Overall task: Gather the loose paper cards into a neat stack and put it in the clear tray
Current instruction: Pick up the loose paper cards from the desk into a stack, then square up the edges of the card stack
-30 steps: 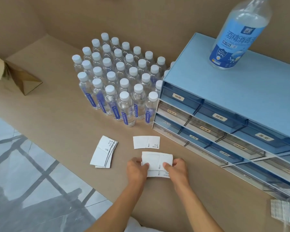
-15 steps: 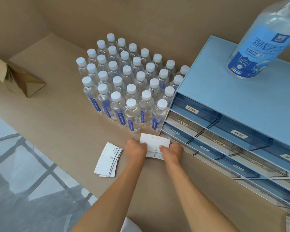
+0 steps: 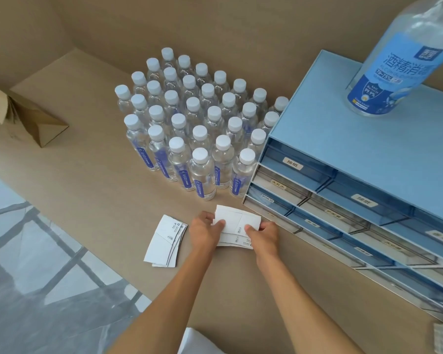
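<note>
Both hands — left hand (image 3: 204,232), right hand (image 3: 264,236) — pinch the card stack (image 3: 237,222), hiding its ends.

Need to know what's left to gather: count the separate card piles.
2. One stack held by left hand and right hand, near the drawer cabinet; one fanned pile loose to its left. Hands may hide more.

The brown table (image 3: 87,200) carries a pile of cards (image 3: 237,226) under my fingers (image 3: 219,223), a second pile of cards (image 3: 165,241) left of them, water bottles (image 3: 189,129) beyond, drawers (image 3: 356,175) to their right, and a cardboard box (image 3: 33,121) far left.
</note>
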The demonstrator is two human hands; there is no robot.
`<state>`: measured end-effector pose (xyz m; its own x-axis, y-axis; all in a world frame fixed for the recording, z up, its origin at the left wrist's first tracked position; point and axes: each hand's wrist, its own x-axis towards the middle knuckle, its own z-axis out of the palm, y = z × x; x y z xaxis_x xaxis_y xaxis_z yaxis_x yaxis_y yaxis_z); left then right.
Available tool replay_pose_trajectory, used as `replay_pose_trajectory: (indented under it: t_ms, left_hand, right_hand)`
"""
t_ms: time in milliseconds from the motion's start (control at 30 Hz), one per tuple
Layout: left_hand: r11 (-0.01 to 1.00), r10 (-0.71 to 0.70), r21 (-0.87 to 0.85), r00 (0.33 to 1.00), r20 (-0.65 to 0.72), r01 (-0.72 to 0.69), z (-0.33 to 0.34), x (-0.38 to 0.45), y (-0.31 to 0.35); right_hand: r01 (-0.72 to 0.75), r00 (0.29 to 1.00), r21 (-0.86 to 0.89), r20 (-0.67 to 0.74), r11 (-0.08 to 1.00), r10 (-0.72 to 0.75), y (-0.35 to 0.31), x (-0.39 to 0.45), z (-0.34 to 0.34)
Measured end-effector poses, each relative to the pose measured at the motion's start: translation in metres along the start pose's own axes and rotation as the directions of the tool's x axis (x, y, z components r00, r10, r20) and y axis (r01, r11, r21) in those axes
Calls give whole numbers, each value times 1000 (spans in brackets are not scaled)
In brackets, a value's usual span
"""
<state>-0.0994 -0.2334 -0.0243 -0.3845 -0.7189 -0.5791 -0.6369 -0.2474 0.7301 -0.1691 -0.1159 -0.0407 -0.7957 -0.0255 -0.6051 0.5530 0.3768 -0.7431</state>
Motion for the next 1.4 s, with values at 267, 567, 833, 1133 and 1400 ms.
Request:
replay_pose_trajectory:
  t_ms: [267, 567, 833, 1133, 1400]
  left_hand:
    - [999, 17, -43, 954, 298, -5, -8, -53, -18]
    - [988, 151, -51, 845, 513, -145, 45, -116, -31]
    - [846, 347, 102, 685, 640, -524, 90, -149, -57]
    - [774, 448, 74, 627, 638, -628, 113, -168, -88]
    - [815, 422, 59, 661, 620, -576, 123, -174, -98]
  right_hand:
    - [60, 997, 183, 42, 981, -69, 26, -45, -63]
    - [28, 998, 360, 45, 933, -47, 77, -81, -162]
    - [199, 979, 136, -75, 970, -191, 111, -103, -224]
    - [241, 958, 123, -187, 963, -216, 153, -111, -244]
    - [258, 946, 126, -233, 958, -224, 167, -106, -242]
